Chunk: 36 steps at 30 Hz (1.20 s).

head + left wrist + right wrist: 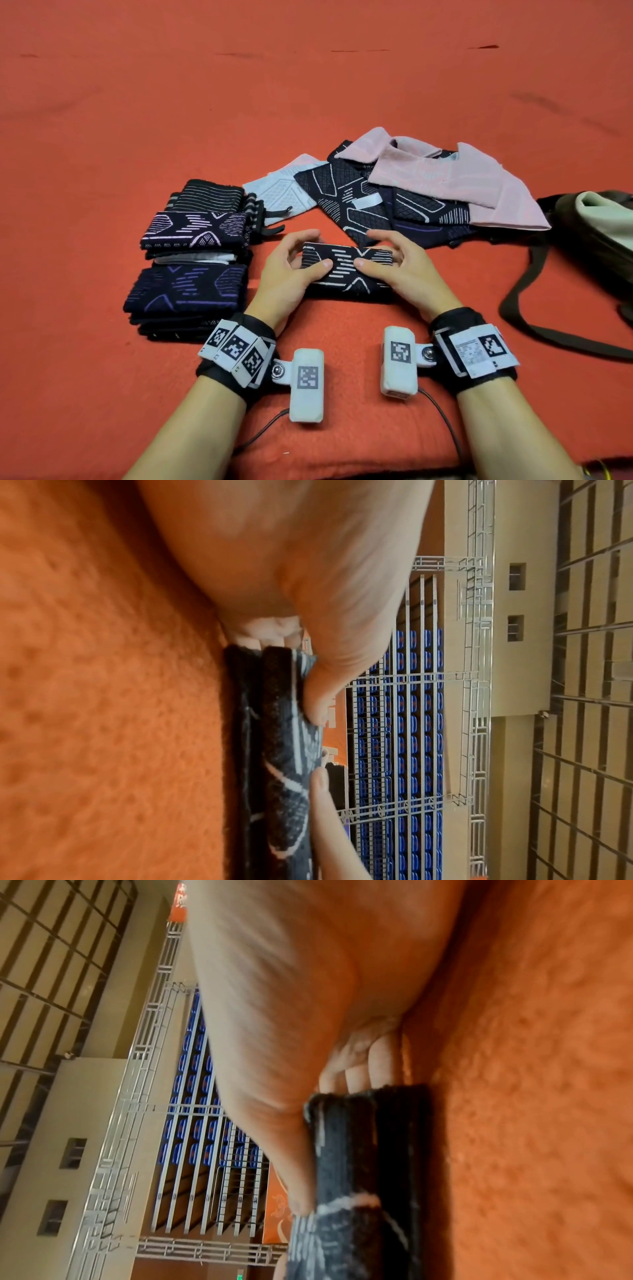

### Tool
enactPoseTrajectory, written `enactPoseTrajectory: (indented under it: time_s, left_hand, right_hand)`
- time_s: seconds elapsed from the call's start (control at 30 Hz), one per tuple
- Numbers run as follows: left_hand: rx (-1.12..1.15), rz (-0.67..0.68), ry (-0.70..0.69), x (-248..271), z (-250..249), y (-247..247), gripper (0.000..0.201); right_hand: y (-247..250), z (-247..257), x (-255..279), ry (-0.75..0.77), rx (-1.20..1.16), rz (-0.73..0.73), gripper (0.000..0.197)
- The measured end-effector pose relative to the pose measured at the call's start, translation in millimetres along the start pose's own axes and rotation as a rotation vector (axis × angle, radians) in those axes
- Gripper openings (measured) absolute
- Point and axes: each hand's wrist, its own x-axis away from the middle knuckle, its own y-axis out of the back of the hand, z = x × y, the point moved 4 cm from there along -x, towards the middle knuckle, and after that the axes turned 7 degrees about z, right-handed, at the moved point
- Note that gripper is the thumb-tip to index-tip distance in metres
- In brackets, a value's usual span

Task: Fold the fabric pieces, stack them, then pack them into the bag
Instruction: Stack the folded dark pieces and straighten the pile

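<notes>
Red carpet-like cloth [102, 120] covers the whole work surface in the head view. Near its middle lies a folded dark knit fabric piece with pale line pattern [346, 270], and both hands hold it by its ends: the left hand [291, 270] has its thumb on top and fingers curled round the far left edge, the right hand [400, 267] mirrors it at the right end. Pinching both ends this way likely keeps the layers from springing open while the fold is squared. To the left sit two stacks of already folded dark patterned pieces [191, 260], close enough to receive this one next. Beyond the hands lies a loose heap of unfolded pink, pale blue and dark fabric pieces [411, 185], so the folding is, by my judgement, roughly half done. An olive-brown bag with a long strap [596, 233] waits at the right edge, apparently open

From the left wrist, the folded piece's edge [274, 737] shows several layers resting on the red cloth; the left thumb presses on top, and the other hand's thumb [322, 799] meets it farther along

From the right wrist, the right thumb [294, 1185] clamps the top layer while fingertips [356, 1072] hook behind the piece's end, holding the layers together
</notes>
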Motion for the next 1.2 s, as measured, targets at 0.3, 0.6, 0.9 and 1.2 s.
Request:
enactPoseTrajectory:
  time_s: [0.3, 0.6, 0.9, 1.2]
  left_hand:
    - [-0.178, 0.017, -0.017, 8.1, -13.0, -7.3, 0.031]
    - [-0.285, -0.161, -0.176, 33.0, -92.3, 32.9, 0.026]
    - [-0.438, -0.405, -0.021, 69.1, -114.0, 162.6, 0.014]
    - [-0.700, -0.448, -0.008, 75.7, -67.8, 194.1, 0.015]
  right_hand:
    - [6.7, 7.7, 11.2, 0.125, -0.107, -0.032, 0.028]
    - [-53.4, 51.0, 14.5, 0.153, -0.402, 0.008, 0.019]
    - [-155.2, 101.8, 5.4, 0.120, 0.019, 0.212, 0.029]
    - [-178.1, 84.4, 5.7, 0.210, 0.620, 0.083, 0.015]
